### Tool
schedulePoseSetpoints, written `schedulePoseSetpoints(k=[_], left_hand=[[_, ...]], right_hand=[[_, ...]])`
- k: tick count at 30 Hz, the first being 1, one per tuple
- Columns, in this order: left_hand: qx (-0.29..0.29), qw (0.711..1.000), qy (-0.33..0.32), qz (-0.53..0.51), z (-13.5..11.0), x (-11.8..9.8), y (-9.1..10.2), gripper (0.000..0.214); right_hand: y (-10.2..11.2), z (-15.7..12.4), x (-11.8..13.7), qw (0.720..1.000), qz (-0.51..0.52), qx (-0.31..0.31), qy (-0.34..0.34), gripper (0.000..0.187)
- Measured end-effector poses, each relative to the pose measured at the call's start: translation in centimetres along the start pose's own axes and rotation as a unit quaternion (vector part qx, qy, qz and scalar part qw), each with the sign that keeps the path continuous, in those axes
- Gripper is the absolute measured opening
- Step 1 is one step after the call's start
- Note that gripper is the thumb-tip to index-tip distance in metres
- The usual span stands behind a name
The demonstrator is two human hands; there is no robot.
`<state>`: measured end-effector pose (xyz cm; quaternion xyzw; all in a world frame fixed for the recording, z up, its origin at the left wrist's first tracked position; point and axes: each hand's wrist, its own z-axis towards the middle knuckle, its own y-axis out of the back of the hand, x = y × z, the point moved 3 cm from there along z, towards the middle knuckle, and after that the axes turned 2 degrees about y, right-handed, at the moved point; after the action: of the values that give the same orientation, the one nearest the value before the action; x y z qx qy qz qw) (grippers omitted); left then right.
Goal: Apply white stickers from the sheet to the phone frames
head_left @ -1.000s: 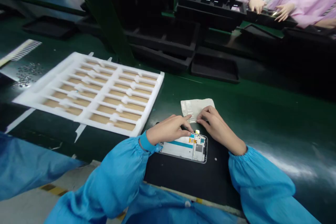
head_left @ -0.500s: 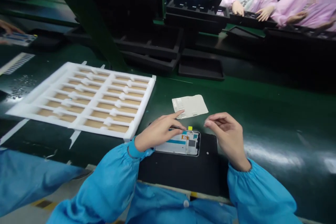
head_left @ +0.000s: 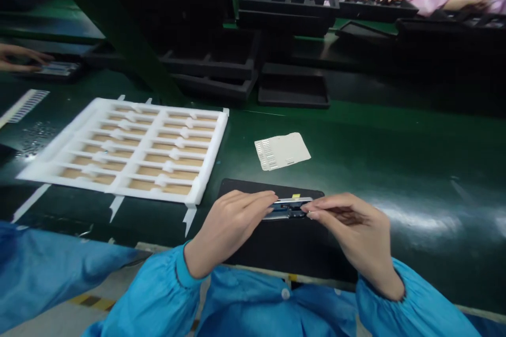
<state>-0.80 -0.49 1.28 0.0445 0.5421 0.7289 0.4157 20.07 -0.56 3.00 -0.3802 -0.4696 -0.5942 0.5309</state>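
Note:
An opened phone housing (head_left: pixel 290 210) is tilted on edge above a black mat (head_left: pixel 276 250), its inner side partly visible, with a small yellow tab at its upper rim. My left hand (head_left: pixel 233 226) is closed around the left part of the housing and hides that end. The thumb and forefinger of my right hand (head_left: pixel 351 231) are pinched at the housing's right end, touching or nearly touching it. Whatever lies between those fingertips is too small to name. Beyond the mat lies a pale sticker sheet (head_left: pixel 284 150) with rows of small strips.
A white foam tray (head_left: pixel 154 152) with slots stands to the left, taped down. Black trays (head_left: pixel 292 87) sit farther back. A green post (head_left: pixel 126 26) slants across the upper left. A co-worker's hand (head_left: pixel 23 58) is at far left; other people sit opposite.
The phone housing has gone from lying flat to tilted on edge. My left hand has left the sticker sheet and closed on the housing. My right hand has come down to its right end.

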Motion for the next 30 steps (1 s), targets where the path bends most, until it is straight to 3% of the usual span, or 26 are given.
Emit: schedulePoseSetpoints(k=[3,8,16,20,30], left_hand=[[-0.013,1.000,-0.004,-0.027,-0.6,0.2,0.0,0.023],[-0.055,0.996,-0.036,-0.064,-1.4,-0.3,0.0,0.025],[-0.094,0.991,-0.046,-0.088,-1.8,-0.4,-0.2,0.022],[-0.099,0.988,-0.046,-0.110,-2.1,-0.6,-0.2,0.019],[-0.095,0.987,-0.057,-0.119,-2.7,-0.7,-0.5,0.020]], right_hand=[[-0.6,-0.4,0.1,0.994,-0.067,0.004,0.082,0.026],[-1.9,-1.2,0.2,0.954,-0.169,0.052,0.243,0.040],[-2.4,-2.1,-0.2,0.903,-0.260,0.127,0.319,0.049],[-2.4,-2.2,0.0,0.895,-0.270,0.146,0.325,0.049],[-2.3,-2.2,1.0,0.903,-0.270,0.211,0.258,0.042]])
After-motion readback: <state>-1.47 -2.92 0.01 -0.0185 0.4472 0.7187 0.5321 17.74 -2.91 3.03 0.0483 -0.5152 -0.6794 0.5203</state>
